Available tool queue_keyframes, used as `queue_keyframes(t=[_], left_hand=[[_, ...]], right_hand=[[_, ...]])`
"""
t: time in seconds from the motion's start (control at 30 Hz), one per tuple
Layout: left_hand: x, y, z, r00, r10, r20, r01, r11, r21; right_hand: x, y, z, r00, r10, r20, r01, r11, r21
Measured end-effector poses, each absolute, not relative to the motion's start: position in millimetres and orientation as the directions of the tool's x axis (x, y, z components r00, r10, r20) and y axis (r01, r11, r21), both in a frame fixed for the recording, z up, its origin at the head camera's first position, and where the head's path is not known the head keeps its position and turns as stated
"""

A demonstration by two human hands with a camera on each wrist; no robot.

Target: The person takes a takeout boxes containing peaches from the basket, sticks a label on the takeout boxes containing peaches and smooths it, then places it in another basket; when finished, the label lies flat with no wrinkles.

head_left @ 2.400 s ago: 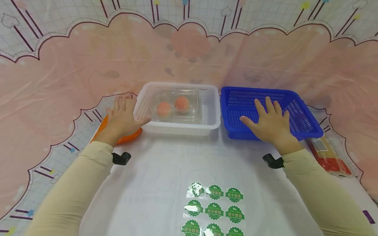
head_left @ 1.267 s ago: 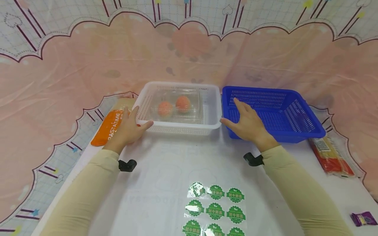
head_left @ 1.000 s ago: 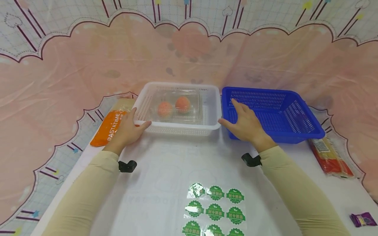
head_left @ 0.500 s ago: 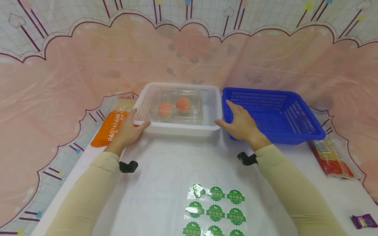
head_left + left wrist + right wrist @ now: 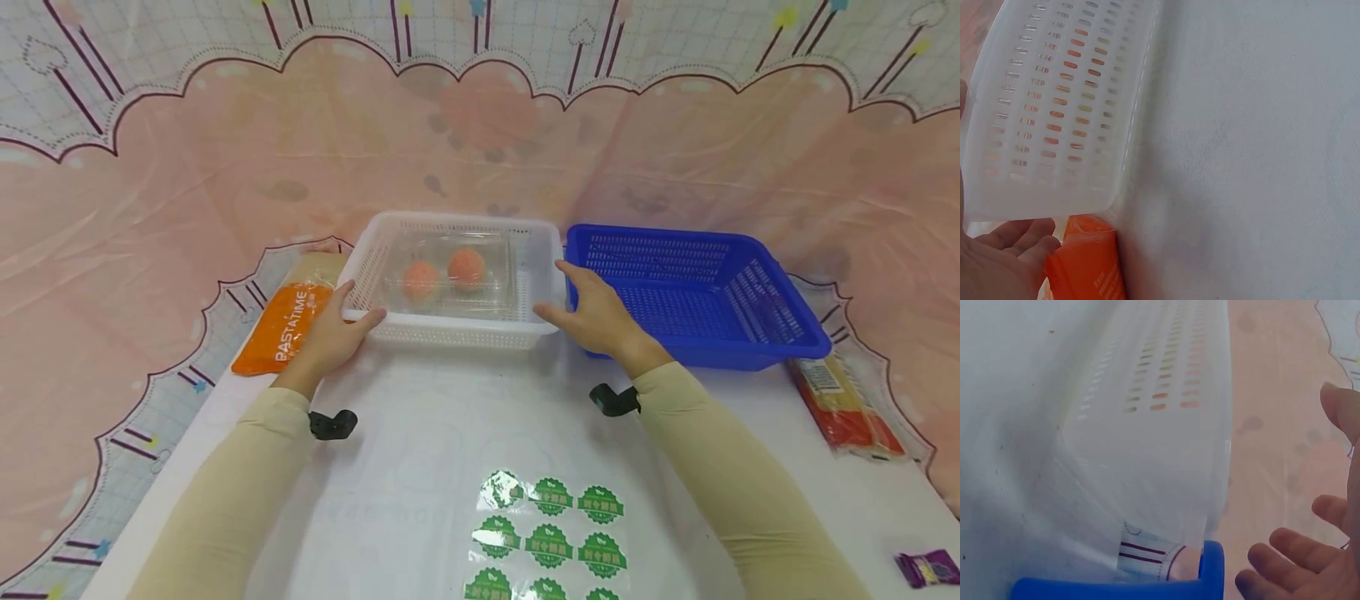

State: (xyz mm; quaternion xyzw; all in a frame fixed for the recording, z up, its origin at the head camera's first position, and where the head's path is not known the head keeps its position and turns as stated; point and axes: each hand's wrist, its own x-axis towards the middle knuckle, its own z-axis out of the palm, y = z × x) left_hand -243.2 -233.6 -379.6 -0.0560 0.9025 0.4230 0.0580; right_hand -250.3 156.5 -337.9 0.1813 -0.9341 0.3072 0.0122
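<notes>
A white plastic basket [image 5: 450, 335] stands at the back middle, holding a clear plastic box [image 5: 491, 287] with two orange round things [image 5: 467, 268] inside. My left hand [image 5: 333, 333] grips the basket's left front corner: the thumb lies at the front rim, and the fingers pass round the end wall, as the left wrist view shows. Over the basket's right front corner is my right hand [image 5: 592, 312], thumb and fingers spread. In the right wrist view its fingers [image 5: 1285, 562] hover beside the rim, holding nothing.
A blue basket [image 5: 750, 357] stands close on the right. An orange PASTATIME bag [image 5: 281, 329] lies left of the white basket. A red-and-yellow packet [image 5: 851, 408], a purple wrapped sweet [image 5: 928, 569] and a sheet of green stickers [image 5: 550, 543] lie on the white table [image 5: 405, 467].
My left hand has come from above the orange bag to the white basket's left corner. My right hand has moved left from over the blue basket to the white basket's right corner.
</notes>
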Motion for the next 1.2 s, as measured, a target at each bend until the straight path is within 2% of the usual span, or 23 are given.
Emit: queue_keyframes(t=[0.17,0.47,0.73,1.2], left_hand=[[-242.6,-234.3,-380.7,-0.986,-0.064,-0.153,-0.159,0.630,0.760],[-242.8,-232.7,-382.0,-0.983,-0.078,-0.165,-0.178,0.620,0.764],[-243.2,-233.1,-382.9,-0.982,-0.088,-0.165,-0.184,0.608,0.772],[-242.7,-233.5,-384.2,-0.984,-0.089,-0.155,-0.177,0.596,0.783]], right_hand=[[-255.3,148.8,-342.7,-0.921,-0.367,0.130,-0.359,0.669,-0.651],[-260.8,131.4,-347.2,-0.919,-0.383,0.092,-0.303,0.539,-0.786],[-269.7,116.5,-349.9,-0.915,-0.386,0.119,-0.322,0.518,-0.792],[-288.6,97.0,-352.9,-0.929,-0.362,0.072,-0.289,0.593,-0.752]])
